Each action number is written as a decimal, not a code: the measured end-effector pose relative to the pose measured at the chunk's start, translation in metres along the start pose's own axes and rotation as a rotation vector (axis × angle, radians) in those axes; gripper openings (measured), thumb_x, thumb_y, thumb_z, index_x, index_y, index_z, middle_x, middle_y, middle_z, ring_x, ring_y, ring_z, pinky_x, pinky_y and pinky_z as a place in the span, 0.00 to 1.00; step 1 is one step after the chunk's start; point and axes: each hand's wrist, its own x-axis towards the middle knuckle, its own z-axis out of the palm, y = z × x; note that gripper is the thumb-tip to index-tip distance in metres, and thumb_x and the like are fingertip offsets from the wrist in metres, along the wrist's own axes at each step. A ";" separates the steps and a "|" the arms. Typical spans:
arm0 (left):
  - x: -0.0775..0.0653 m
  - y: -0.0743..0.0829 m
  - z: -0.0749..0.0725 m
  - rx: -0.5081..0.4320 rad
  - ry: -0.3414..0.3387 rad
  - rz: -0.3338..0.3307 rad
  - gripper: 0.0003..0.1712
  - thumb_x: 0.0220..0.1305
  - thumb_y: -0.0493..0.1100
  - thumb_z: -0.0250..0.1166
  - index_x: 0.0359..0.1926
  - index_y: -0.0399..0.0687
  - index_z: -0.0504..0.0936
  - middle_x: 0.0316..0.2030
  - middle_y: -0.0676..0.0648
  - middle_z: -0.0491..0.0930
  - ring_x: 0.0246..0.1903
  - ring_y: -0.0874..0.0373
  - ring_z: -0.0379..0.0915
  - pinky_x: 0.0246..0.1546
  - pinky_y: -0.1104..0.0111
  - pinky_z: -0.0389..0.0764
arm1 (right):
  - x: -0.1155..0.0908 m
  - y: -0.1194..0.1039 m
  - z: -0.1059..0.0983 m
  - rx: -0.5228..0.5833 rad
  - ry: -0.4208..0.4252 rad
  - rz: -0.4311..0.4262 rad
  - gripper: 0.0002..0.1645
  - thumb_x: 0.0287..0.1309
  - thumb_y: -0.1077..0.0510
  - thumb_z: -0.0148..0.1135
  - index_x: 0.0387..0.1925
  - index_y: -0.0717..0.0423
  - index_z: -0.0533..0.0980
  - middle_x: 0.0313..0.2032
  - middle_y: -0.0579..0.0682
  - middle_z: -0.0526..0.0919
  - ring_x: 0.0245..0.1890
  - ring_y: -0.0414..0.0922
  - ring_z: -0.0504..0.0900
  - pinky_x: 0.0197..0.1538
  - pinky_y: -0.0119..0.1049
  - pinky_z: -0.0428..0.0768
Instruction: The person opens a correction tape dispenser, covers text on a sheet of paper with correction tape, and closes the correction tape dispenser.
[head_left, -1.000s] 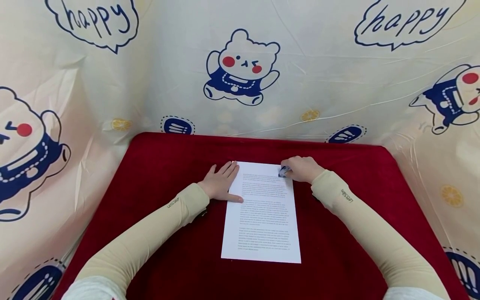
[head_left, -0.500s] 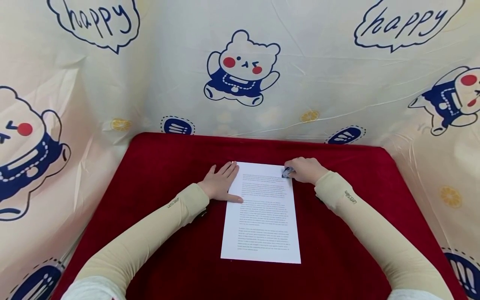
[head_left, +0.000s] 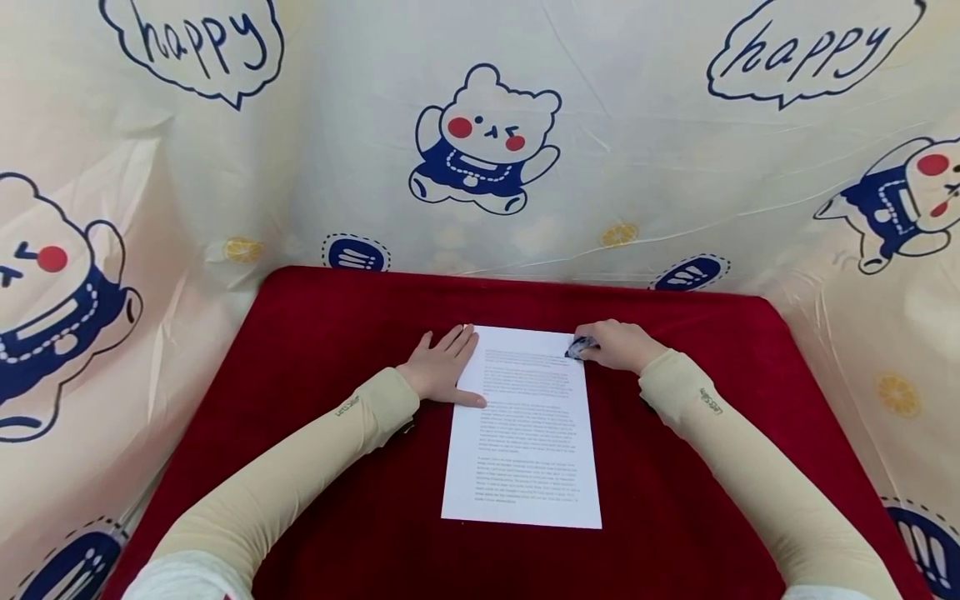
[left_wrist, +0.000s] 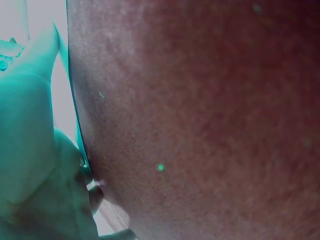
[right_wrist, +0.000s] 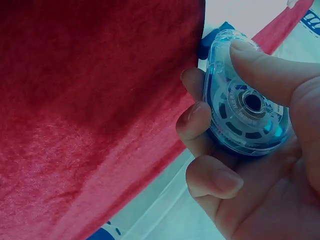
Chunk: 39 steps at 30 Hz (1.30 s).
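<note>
A printed sheet of paper [head_left: 525,433] lies flat, its long side pointing toward me. My left hand [head_left: 442,367] rests spread on its upper left edge, the thumb reaching onto the text. In the left wrist view that hand [left_wrist: 30,135] shows along the left side, beside the paper's edge. My right hand [head_left: 618,343] grips a correction tape dispenser [head_left: 581,347] at the sheet's upper right, by the end of the top lines. The right wrist view shows the clear case of the correction tape [right_wrist: 240,110] between thumb and curled fingers, its blue tip at the paper.
A dark red cloth [head_left: 360,517] covers the table. Behind it and at both sides hangs a pale curtain [head_left: 637,150] with bear drawings and lettering.
My right hand has slid a little to the right with the correction tape, toward the sheet's right edge. The left hand and the paper stay where they were.
</note>
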 end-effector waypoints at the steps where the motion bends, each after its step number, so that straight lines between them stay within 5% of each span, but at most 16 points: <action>1: 0.000 0.001 0.000 -0.006 0.003 0.002 0.74 0.57 0.85 0.57 0.84 0.44 0.37 0.84 0.44 0.32 0.83 0.47 0.28 0.76 0.36 0.42 | -0.001 0.001 0.001 0.003 0.004 -0.006 0.11 0.68 0.55 0.69 0.51 0.48 0.84 0.39 0.46 0.84 0.37 0.46 0.78 0.43 0.44 0.79; 12: -0.010 0.005 -0.011 -0.048 0.025 -0.009 0.72 0.57 0.79 0.65 0.83 0.39 0.43 0.84 0.40 0.37 0.83 0.44 0.33 0.75 0.34 0.45 | -0.003 0.003 -0.002 0.125 0.111 -0.004 0.18 0.68 0.52 0.70 0.56 0.50 0.82 0.47 0.50 0.87 0.44 0.49 0.82 0.55 0.55 0.82; 24: -0.010 0.006 -0.008 -0.105 0.019 0.027 0.67 0.63 0.76 0.62 0.84 0.40 0.42 0.83 0.38 0.37 0.82 0.42 0.29 0.74 0.32 0.38 | 0.009 -0.034 0.001 0.092 0.137 -0.080 0.19 0.68 0.53 0.69 0.57 0.52 0.82 0.48 0.50 0.87 0.45 0.48 0.83 0.55 0.50 0.83; 28: -0.009 0.008 -0.009 -0.089 0.104 0.036 0.58 0.69 0.69 0.62 0.83 0.40 0.49 0.81 0.37 0.50 0.81 0.42 0.43 0.73 0.36 0.52 | 0.015 -0.047 -0.002 0.105 0.120 -0.094 0.20 0.68 0.53 0.70 0.58 0.53 0.81 0.48 0.51 0.87 0.45 0.49 0.83 0.57 0.49 0.83; 32: -0.010 0.014 -0.012 -0.012 0.234 0.066 0.41 0.70 0.60 0.67 0.73 0.40 0.70 0.65 0.38 0.73 0.63 0.45 0.69 0.60 0.47 0.73 | 0.020 -0.058 -0.003 0.103 0.098 -0.097 0.21 0.68 0.53 0.69 0.59 0.54 0.80 0.49 0.52 0.87 0.46 0.49 0.83 0.58 0.49 0.83; 35: -0.013 0.020 -0.014 0.021 0.273 0.090 0.30 0.70 0.55 0.70 0.64 0.41 0.79 0.54 0.41 0.78 0.50 0.49 0.72 0.49 0.54 0.77 | 0.024 -0.063 -0.001 0.090 0.084 -0.096 0.20 0.69 0.53 0.68 0.58 0.54 0.80 0.49 0.52 0.87 0.45 0.48 0.83 0.57 0.48 0.83; 39: -0.016 0.025 -0.015 0.027 0.243 0.100 0.27 0.71 0.52 0.69 0.63 0.41 0.80 0.52 0.41 0.79 0.47 0.50 0.72 0.45 0.58 0.78 | 0.029 -0.066 0.004 0.066 0.082 -0.112 0.16 0.70 0.54 0.68 0.55 0.52 0.80 0.48 0.50 0.87 0.43 0.47 0.83 0.55 0.46 0.84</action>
